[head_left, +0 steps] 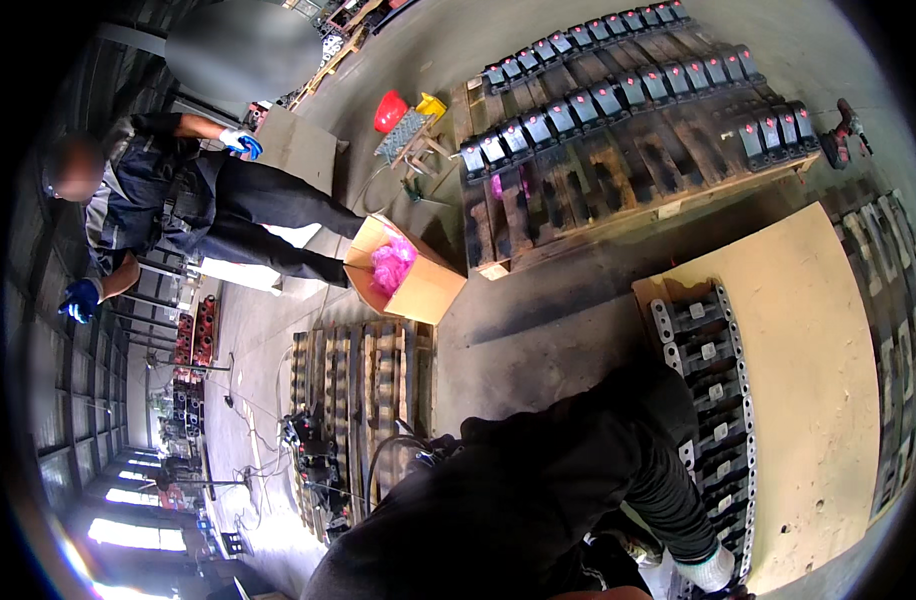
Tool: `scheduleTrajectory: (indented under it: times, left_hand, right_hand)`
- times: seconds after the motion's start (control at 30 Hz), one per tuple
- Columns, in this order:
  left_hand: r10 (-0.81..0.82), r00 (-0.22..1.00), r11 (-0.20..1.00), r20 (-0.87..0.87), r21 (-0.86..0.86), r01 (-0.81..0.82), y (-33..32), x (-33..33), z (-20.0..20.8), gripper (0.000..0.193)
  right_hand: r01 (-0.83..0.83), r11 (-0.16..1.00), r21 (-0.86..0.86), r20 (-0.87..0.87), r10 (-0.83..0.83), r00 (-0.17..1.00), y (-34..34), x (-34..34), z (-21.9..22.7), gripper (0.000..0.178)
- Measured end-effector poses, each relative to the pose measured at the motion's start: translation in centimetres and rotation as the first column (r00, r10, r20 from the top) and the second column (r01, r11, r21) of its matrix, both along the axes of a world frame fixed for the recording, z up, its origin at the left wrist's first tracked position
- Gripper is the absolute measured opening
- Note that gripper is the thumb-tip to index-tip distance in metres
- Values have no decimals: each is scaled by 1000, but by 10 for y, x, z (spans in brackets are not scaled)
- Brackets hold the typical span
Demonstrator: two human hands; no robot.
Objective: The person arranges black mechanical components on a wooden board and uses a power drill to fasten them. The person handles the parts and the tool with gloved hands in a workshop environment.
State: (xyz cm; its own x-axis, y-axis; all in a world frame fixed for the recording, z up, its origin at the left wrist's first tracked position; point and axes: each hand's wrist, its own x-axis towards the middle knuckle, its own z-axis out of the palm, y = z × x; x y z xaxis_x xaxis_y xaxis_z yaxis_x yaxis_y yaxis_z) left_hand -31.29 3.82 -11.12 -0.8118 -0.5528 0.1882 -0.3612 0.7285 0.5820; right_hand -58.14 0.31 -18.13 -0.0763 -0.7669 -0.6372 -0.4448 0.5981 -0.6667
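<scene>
A long dark sleeve crosses the lower middle, bends at the elbow and ends in my left hand [710, 570], in a pale knitted glove. The hand is at the near end of a row of dark metal parts [716, 390], which has pale steel side links with holes. Its fingers are mostly cut off by the lower edge, so their grip is hidden. The row lies along a tan board [808, 400]. My right hand cannot be made out; a small patch of bare skin at the lower edge is too cropped to tell.
Beyond stands a wooden pallet [578, 235] with rows of dark blocks [568, 118]. A red power tool [840, 140] lies past its right end. An open cardboard box [428, 290] holds pink plastic [390, 265]. A co-worker [168, 200] in blue-palmed gloves stands left. Another pallet [358, 360] lies nearer.
</scene>
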Motion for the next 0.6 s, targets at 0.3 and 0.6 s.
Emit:
scheduleTrajectory:
  times: [0.3, 0.6]
  left_hand:
    - [248, 917, 918, -311, 377, -121, -20, 19, 2, 16]
    - [526, 682, 708, -508, 706, -20, -63, 57, 12, 12]
  right_hand:
    - [-130, 988, -82, 70, 136, 988, -13, 78, -18, 36]
    - [-197, 950, -240, 52, 216, 975, -23, 145, -6, 41]
